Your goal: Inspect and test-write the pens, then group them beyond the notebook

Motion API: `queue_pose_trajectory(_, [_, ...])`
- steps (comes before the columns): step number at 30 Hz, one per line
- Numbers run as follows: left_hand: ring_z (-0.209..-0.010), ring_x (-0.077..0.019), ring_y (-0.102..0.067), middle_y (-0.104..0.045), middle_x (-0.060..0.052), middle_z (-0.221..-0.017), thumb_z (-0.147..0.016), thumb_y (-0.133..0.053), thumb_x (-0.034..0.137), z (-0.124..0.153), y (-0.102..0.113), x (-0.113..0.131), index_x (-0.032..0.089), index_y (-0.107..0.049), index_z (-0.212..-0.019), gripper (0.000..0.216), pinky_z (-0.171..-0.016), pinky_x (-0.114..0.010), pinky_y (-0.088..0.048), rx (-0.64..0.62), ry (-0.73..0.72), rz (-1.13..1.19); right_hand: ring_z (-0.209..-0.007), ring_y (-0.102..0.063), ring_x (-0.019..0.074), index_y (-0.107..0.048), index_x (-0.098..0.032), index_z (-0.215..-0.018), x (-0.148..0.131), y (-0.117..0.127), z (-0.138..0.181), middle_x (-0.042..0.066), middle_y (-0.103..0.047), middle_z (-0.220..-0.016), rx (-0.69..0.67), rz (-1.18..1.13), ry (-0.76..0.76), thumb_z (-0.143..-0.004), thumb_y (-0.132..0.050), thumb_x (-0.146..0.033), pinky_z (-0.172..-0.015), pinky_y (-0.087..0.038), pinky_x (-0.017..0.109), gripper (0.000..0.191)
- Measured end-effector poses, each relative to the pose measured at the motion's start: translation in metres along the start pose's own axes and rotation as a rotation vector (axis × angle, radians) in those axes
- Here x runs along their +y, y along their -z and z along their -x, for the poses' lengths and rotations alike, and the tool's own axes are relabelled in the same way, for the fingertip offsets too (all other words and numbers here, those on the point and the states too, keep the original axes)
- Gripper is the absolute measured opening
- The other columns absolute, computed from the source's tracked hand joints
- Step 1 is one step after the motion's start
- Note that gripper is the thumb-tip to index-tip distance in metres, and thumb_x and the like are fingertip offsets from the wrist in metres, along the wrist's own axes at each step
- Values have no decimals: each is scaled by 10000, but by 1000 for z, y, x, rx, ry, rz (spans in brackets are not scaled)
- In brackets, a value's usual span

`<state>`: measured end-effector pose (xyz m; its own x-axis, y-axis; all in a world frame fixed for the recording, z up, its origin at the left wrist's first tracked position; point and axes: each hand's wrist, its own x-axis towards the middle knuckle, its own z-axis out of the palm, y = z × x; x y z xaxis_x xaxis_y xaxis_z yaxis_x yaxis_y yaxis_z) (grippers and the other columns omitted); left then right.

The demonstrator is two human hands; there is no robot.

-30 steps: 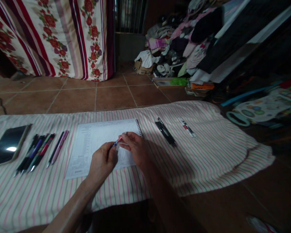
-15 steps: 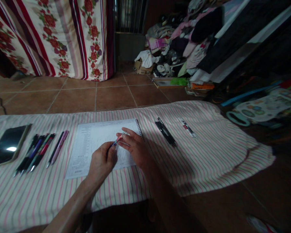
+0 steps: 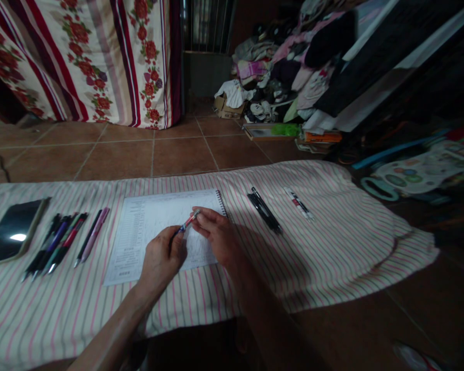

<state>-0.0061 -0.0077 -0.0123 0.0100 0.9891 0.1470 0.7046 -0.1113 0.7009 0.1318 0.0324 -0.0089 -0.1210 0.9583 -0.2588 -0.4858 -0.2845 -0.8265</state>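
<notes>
Above the spiral notebook (image 3: 135, 226) I hold a slim pen (image 3: 187, 221) with red, white and dark parts, slanting up to the right. My left hand (image 3: 163, 252) is closed around its lower end, which the fingers partly hide. At the upper end, the fingertips of my right hand (image 3: 216, 234) are pinched together on the tip. Right of the notebook lie two black pens (image 3: 265, 210) side by side, and beyond them some white pens (image 3: 299, 203) with dark and red markings. The notebook page bears faint print and writing.
A striped cloth (image 3: 332, 247) covers the low table. To the left lie a dark phone or tablet (image 3: 11, 229), several pens (image 3: 58, 242), and a pink pen (image 3: 95, 234) beside a dark one. Behind are a floral curtain (image 3: 81, 62) and a clothes heap (image 3: 282, 72).
My right hand's fingers, spread over the pen's upper end before, have drawn together and pinch its tip. My left hand and the pens on the cloth have not moved.
</notes>
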Motion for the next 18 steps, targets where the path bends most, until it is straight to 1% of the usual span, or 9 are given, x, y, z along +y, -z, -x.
queue_pose_trajectory(2, [-725,-195,-640,-688,-69,-801,-871,-382,311,0,0,0,147,-625,-933,299,-641,-300,-478,9,-2,-8,-807,-623,130,-668,-198,-913,0,-1,1,13,-684,-838,-32,-31,-8,-606,-755,-333,-846,-469,322,346])
queue_pose_trajectory(3, [-728,-195,-640,-688,-69,-804,-871,-383,311,0,0,0,148,-626,-935,299,-645,-300,-479,10,-5,-10,-801,-625,129,-662,-194,-888,1,-1,1,13,-683,-830,-32,-40,-8,-609,-757,-336,-841,-472,323,327])
queue_pose_trajectory(6, [-747,-194,-642,-690,-67,-820,-874,-381,315,1,-1,-1,150,-625,-952,305,-665,-300,-483,3,-16,-6,-726,-611,113,-632,-168,-724,1,-2,2,1,-659,-743,19,-20,-2,-590,-772,-355,-793,-485,306,269])
queue_pose_trajectory(9, [-764,-195,-643,-693,-70,-836,-874,-386,320,2,-1,-3,150,-622,-967,306,-681,-304,-488,8,-24,-1,-676,-585,99,-621,-164,-663,1,-2,1,-13,-635,-691,73,18,12,-553,-793,-357,-756,-482,288,281])
queue_pose_trajectory(14, [-760,-201,-644,-694,-69,-839,-867,-388,323,1,0,-3,160,-626,-953,301,-679,-317,-489,5,-14,-4,-719,-597,115,-665,-180,-718,-1,-2,1,-7,-656,-741,66,5,17,-547,-786,-333,-790,-475,299,259])
queue_pose_trajectory(16, [-749,-202,-643,-694,-69,-827,-865,-388,328,0,0,-2,159,-627,-947,304,-664,-315,-487,9,-1,0,-743,-610,120,-677,-184,-766,-1,-2,2,2,-672,-782,45,-23,5,-565,-772,-319,-810,-476,305,260])
queue_pose_trajectory(18, [-743,-202,-643,-692,-67,-817,-864,-388,330,0,1,-2,158,-625,-949,305,-655,-311,-484,10,12,3,-769,-626,130,-674,-190,-848,-1,-1,3,12,-687,-814,18,-47,-7,-589,-757,-314,-829,-477,319,299])
